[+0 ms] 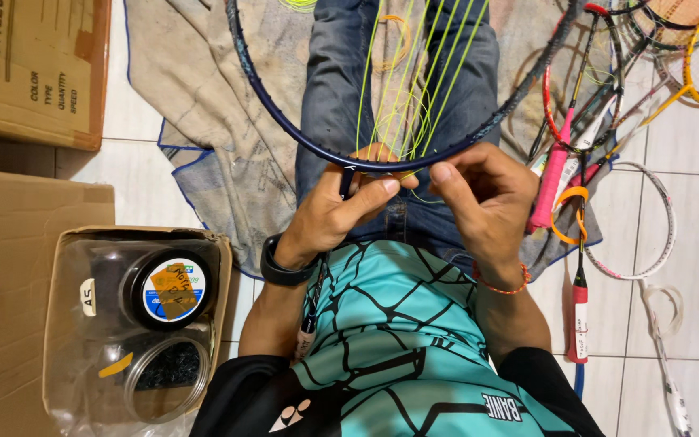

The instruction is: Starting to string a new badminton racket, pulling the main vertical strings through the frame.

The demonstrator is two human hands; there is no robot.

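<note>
Head view looks down at a seated person's lap, where a dark blue racket frame (301, 137) rests across jeans, its near rim held between both hands. Left hand (335, 214) has its fingers curled shut around the rim, thumb laid flat along it. Right hand (487, 198) pinches thumb and forefinger together on the yellow-green strings (414, 89) where they meet the rim. Those strings run away up the frame. At far right lies a heap of other rackets (608, 105), one with a pink grip (552, 174). Near left, a cardboard box (220, 251) holds a black string reel (167, 289) and a clear jar (163, 376).
</note>
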